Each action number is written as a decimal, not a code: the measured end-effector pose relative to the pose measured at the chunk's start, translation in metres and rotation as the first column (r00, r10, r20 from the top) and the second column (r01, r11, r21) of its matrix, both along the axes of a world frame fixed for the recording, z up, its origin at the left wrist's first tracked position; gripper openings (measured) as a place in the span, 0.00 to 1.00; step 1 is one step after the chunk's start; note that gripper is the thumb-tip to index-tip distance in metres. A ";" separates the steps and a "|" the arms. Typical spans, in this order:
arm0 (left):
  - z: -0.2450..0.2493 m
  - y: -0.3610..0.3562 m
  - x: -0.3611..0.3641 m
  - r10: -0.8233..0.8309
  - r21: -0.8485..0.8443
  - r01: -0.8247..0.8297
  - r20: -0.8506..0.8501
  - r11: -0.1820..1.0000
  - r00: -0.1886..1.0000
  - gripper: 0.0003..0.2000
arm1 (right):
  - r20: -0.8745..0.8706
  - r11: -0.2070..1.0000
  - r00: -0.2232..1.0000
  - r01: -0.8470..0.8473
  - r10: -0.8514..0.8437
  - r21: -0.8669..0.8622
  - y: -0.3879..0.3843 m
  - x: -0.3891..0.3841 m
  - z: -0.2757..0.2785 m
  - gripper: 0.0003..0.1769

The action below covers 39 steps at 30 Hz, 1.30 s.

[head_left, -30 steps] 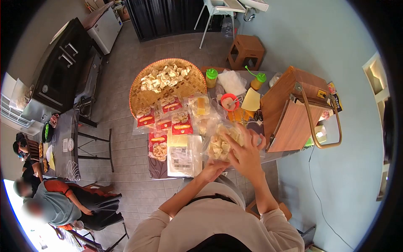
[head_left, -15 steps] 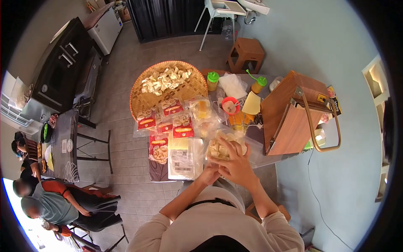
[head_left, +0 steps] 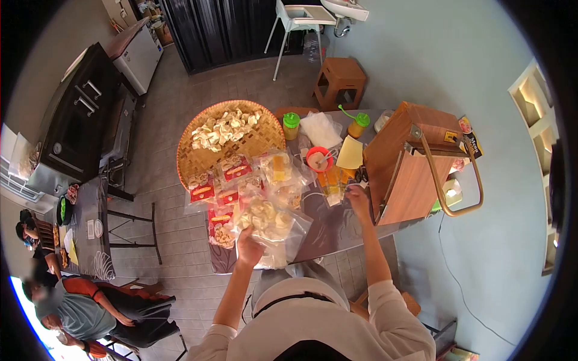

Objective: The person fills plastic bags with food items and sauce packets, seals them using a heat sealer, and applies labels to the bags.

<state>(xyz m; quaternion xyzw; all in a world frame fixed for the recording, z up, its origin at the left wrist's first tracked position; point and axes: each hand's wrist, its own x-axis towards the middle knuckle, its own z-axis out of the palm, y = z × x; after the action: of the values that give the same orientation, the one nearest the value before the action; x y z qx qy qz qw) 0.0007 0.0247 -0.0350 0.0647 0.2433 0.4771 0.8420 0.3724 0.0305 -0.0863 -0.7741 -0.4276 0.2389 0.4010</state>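
A clear plastic bag of pale folded dumplings is held at its lower left by my left hand, whose thumb lies over the plastic. The bag hangs above a white labelled pack, mostly covered, and red-labelled packets. My right hand is stretched to the right side of the table, its fingers drawn together at the edge of small clear sachets with orange contents. What its fingertips grip is too small to make out. Black scissors lie just beyond that hand.
A round woven tray carries more pale dumplings. Green-capped bottles, a red bowl and yellow paper stand at the back. A wooden case with a metal handle borders the right. Two people are at far left.
The bag of dumplings has moved left, from between both hands to my left hand alone. My right hand has left it and reached right to the sachets. The view has shifted slightly.
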 end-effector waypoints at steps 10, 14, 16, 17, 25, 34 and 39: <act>0.005 -0.010 0.012 0.079 -0.039 -0.079 0.004 0.996 0.997 0.21 | 0.347 0.902 0.934 0.218 -0.083 -0.372 0.030 -0.035 -0.079 0.36; 0.007 -0.013 0.019 0.005 -0.053 -0.002 0.054 0.999 0.999 0.20 | 0.277 0.835 0.957 0.226 -0.092 -0.502 0.031 -0.031 -0.061 0.38; 0.016 -0.014 0.027 0.032 -0.082 -0.029 0.037 0.996 0.999 0.20 | 0.288 0.794 0.951 0.263 -0.116 -0.549 0.041 -0.033 -0.047 0.38; 0.017 -0.015 0.031 0.034 -0.080 -0.031 0.037 0.996 0.999 0.20 | 0.301 0.747 0.944 0.299 -0.138 -0.594 0.044 -0.034 -0.041 0.38; -0.008 -0.014 0.034 -0.021 -0.080 0.022 0.017 0.997 1.000 0.17 | 0.269 0.772 0.959 0.240 -0.092 -0.589 0.041 -0.003 -0.078 0.33; 0.011 -0.012 0.045 -0.068 -0.074 0.068 0.010 0.995 0.998 0.18 | -0.446 0.909 0.815 0.218 -0.369 -0.354 -0.007 -0.007 -0.031 0.16; -0.007 -0.009 0.044 -0.109 -0.076 0.112 0.040 0.991 0.993 0.21 | -0.360 0.930 0.868 0.257 -0.342 -0.263 -0.031 -0.008 -0.040 0.15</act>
<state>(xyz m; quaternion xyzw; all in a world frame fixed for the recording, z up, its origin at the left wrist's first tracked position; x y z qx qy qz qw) 0.0442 0.0158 -0.0420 0.0367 0.2426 0.4208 0.8733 0.3646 -0.0002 -0.1259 -0.8033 -0.1836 0.3696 0.4294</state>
